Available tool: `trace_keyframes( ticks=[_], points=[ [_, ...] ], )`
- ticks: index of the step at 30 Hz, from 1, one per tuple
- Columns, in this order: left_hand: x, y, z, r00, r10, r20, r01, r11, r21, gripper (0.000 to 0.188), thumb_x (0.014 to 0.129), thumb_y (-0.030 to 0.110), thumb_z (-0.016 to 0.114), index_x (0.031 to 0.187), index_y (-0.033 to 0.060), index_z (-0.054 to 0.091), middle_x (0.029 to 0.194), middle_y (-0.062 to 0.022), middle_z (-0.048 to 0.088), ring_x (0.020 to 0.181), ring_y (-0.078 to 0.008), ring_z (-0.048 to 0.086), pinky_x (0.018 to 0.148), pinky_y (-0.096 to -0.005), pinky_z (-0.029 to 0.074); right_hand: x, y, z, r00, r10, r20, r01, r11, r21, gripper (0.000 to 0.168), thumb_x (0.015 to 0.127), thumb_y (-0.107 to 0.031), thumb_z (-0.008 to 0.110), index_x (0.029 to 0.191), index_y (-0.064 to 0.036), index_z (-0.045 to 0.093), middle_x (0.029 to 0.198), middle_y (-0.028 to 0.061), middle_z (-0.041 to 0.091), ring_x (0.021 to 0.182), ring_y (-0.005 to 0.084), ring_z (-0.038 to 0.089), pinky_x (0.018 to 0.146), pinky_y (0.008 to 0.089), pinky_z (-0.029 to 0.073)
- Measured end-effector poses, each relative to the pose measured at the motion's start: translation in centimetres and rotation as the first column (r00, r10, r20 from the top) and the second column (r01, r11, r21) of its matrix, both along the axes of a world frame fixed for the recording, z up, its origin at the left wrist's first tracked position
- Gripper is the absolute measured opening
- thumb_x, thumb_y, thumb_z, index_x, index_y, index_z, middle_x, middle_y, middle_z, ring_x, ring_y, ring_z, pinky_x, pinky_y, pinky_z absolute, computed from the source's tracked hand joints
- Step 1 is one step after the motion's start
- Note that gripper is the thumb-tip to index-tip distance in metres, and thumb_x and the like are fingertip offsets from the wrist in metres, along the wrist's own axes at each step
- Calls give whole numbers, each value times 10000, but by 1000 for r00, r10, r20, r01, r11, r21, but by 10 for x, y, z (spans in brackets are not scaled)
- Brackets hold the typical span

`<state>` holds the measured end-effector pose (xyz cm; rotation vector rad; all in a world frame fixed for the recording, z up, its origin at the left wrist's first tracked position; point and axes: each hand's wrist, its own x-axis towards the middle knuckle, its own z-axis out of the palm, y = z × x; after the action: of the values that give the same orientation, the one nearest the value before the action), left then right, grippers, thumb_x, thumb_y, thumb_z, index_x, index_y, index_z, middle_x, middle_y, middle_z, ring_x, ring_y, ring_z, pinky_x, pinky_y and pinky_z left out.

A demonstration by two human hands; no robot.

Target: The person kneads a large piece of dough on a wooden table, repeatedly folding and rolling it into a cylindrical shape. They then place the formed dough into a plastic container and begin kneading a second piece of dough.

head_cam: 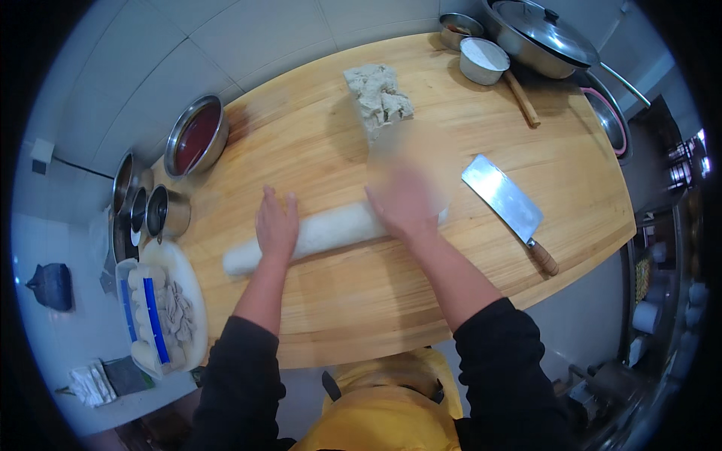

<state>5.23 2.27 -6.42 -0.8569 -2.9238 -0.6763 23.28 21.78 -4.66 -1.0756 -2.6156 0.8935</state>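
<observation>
A long, smooth roll of white dough [337, 229] lies across the wooden table [338, 315] in front of me. My left hand [276, 228] rests on it near its left end, fingers extended. Towards the other end, my right hand [409, 203] lies over the roll; a blurred patch hides most of its fingers. Beyond that hand sits a rough, torn lump of dough [378, 98], its near part covered by the blur. To the right, a cleaver [505, 197] lies flat, its wooden handle pointing towards the near right.
A steel bowl of dark red liquid [197, 138] and steel cups [169, 211] stand at left, near a plastic container [152, 321]. At the back right are a bowl of white powder [484, 59], a wooden rod [522, 98] and a lidded steel pan [541, 39].
</observation>
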Motion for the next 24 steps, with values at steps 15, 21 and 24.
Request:
trace_keyframes(
  ticks=[15,21,24],
  points=[
    [110,-136,38,961,-275,-28,252,914,-316,642,943,388,582,1445,4,470,1488,-193,485,1404,-361,417,1172,-541,273,182,-32,-11,962,262,77,-262,800,540,605,907,-258,635,1461,-79,467,1496,225,446,1408,390,392,1180,562,247],
    [138,-130,42,774,-620,-129,539,752,-379,796,859,398,704,1504,51,392,1533,-148,432,1400,-324,422,1168,-560,263,284,42,-12,886,-362,289,200,861,467,622,892,-207,649,1473,-106,456,1296,276,556,1207,433,534,1019,530,427],
    [134,-112,43,827,-558,-68,499,785,-367,845,815,407,748,1500,57,399,1487,-141,473,1378,-311,440,1174,-543,259,303,44,-15,844,-334,420,151,899,412,609,879,-193,657,1456,-128,474,1170,248,615,1046,422,608,889,514,495]
  ],
)
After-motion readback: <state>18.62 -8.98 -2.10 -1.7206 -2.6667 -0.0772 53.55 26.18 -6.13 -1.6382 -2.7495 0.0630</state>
